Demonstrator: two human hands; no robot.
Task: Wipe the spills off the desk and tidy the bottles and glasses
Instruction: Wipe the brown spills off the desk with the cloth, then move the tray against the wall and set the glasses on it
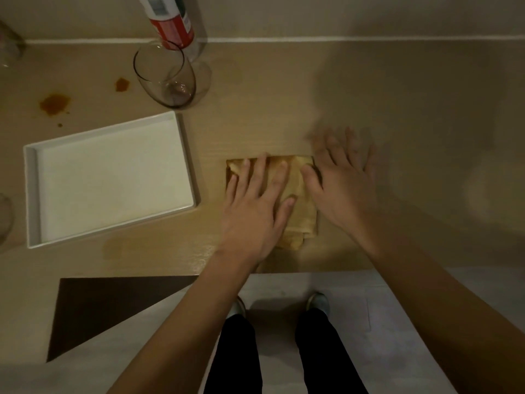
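Cloth (298, 206), folded into a yellowish rectangle, is lying flat on the light wooden desk (397, 109), a little in from the front edge and right of centre. The left hand (252, 200) is pressing down on it with fingers straight and spread, covering the cloth's left half. The right hand (341, 183) is lying flat too, fingers straight and fanned; its thumb is touching the cloth's right edge while the rest of the hand is resting on bare wood. Its fingertips are blurred, so nothing finer can be told.

Left of the cloth, a white rectangular tray (31, 194) is sitting slightly skewed, its right rim near the cloth but apart from it. A faint wet sheen is showing on the wood just in front of the tray. Behind the tray, two orange-brown spills are marking the desk: a larger one (54, 103) toward the left and a smaller one (122, 84) just beside a stemless glass (164, 78). That glass is standing upright with a dark residue at its bottom, and a clear bottle with a red and white label (170, 24) is rising directly behind it, against the wall. Another glass (5, 217) is partly showing at the left border.

Right of the hands, the desk is running open to the back wall and the frame's right side.
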